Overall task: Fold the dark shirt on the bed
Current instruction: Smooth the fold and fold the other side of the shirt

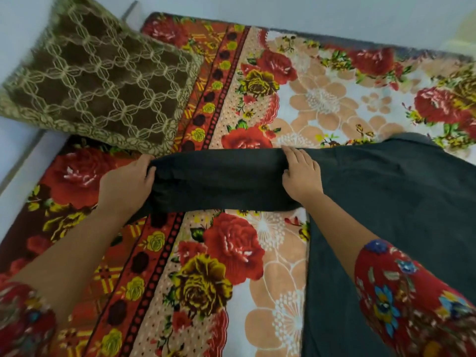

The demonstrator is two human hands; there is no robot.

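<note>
The dark shirt (386, 202) lies spread on the flowered bedspread (231, 266), its body on the right and one sleeve stretched out to the left across the middle. My left hand (128, 184) grips the end of that sleeve, fingers curled round the cloth. My right hand (300, 173) lies flat on the sleeve where it joins the body, fingers straight and pressing down. The shirt's right part runs out of view.
A brown quilted pillow (103, 81) rests at the back left, just beyond the sleeve. The bed meets a pale wall (309, 11) at the far side, and its left edge (25, 161) drops off beside the pillow.
</note>
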